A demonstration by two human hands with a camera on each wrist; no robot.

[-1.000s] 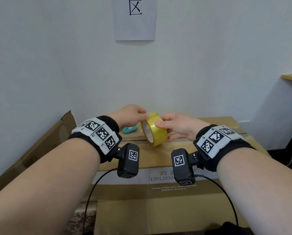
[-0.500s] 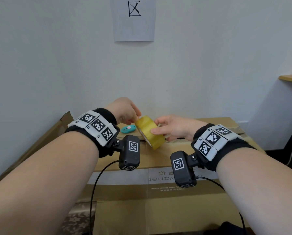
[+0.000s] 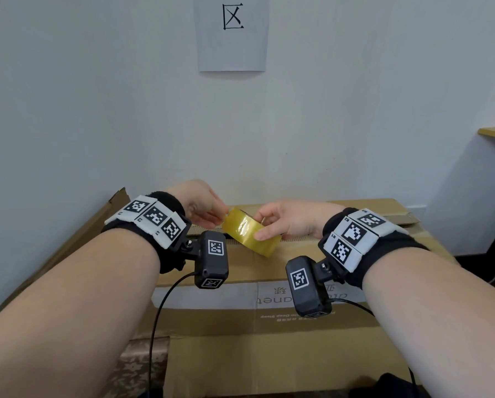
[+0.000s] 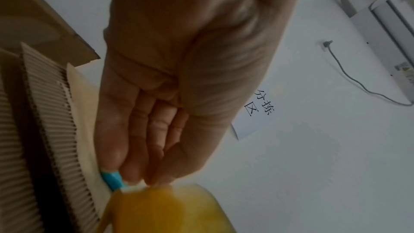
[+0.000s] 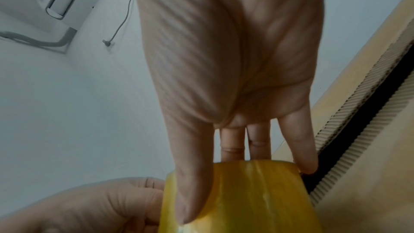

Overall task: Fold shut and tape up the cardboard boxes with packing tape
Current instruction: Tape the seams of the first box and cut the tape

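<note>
The cardboard box (image 3: 269, 271) is seen closed, its flap seam running left to right. Above that seam the right hand (image 3: 292, 222) is held palm-down, thumb and fingers clamped around the tape roll (image 3: 250, 235), which is tilted, its axis leaning upward. At the roll's left rim, the left hand (image 3: 200, 206) is pinching.

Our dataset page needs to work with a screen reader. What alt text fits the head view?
Two hands hold a yellow tape roll above a closed cardboard box: the right hand grips it, the left hand pinches at its edge. Both wrists wear marker bands and small cameras; a white wall with a paper sign is behind.
</note>
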